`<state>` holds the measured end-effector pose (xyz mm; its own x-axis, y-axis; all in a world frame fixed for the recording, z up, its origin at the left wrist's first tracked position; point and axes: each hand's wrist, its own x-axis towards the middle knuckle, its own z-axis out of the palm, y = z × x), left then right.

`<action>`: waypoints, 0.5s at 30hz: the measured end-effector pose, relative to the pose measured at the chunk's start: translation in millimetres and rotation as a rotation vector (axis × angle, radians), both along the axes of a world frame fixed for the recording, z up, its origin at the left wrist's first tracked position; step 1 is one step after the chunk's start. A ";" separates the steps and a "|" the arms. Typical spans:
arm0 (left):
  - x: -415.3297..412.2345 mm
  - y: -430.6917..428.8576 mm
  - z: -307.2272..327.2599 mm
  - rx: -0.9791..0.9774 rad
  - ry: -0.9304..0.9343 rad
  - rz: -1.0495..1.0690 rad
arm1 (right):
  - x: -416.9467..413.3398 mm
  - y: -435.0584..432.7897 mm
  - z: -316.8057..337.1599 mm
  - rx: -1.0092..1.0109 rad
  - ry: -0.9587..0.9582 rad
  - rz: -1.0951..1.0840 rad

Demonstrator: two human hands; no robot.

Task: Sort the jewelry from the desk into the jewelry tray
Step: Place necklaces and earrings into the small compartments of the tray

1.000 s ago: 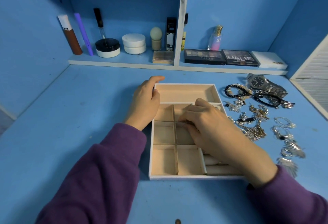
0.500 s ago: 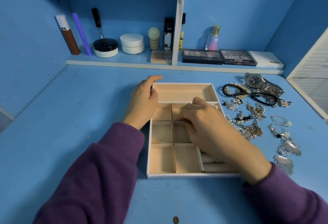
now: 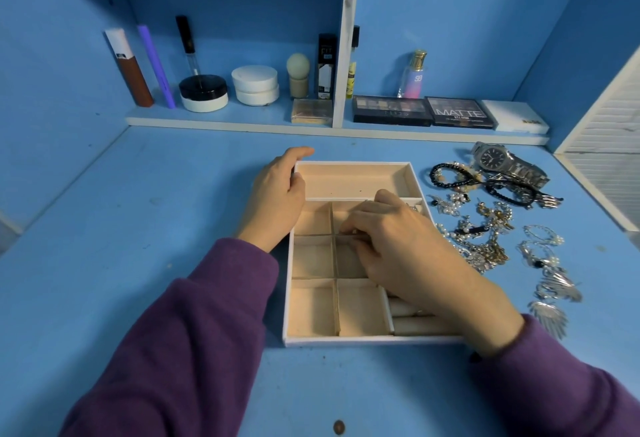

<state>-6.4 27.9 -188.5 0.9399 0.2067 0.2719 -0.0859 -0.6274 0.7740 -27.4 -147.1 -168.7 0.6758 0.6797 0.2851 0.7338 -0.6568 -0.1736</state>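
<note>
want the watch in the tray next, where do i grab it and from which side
Pinch the silver watch across its metal band just right of the dark dial, coming straight down from above. It lies flat, dial up, at the far right of the desk, and black bead bracelets crowd its near-left side, so a side approach could snag them.

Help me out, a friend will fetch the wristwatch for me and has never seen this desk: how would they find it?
Start at the jewelry tray on the blue desk and look right to the jewelry pile. At the pile's far end, near the shelf edge, lies the wristwatch. It alone has a round dark dial and a silver link band; the black bead bracelets beside it have neither.
</note>
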 end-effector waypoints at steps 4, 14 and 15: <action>-4.1 -1.5 11.3 -0.027 0.002 -0.003 | 0.3 -11.7 13.3 0.209 0.135 0.011; 2.5 -61.8 73.0 0.300 -0.005 -0.388 | 48.9 -99.3 19.3 0.059 0.084 -0.374; 5.9 -69.7 75.8 0.345 0.005 -0.424 | 50.7 -102.1 18.3 0.034 0.106 -0.380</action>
<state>-0.5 -41.8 -112.7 0.9227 -0.2911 0.2526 -0.3837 -0.7558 0.5305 23.3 -249.2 -150.5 0.9042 0.3670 0.2184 0.4166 -0.8706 -0.2618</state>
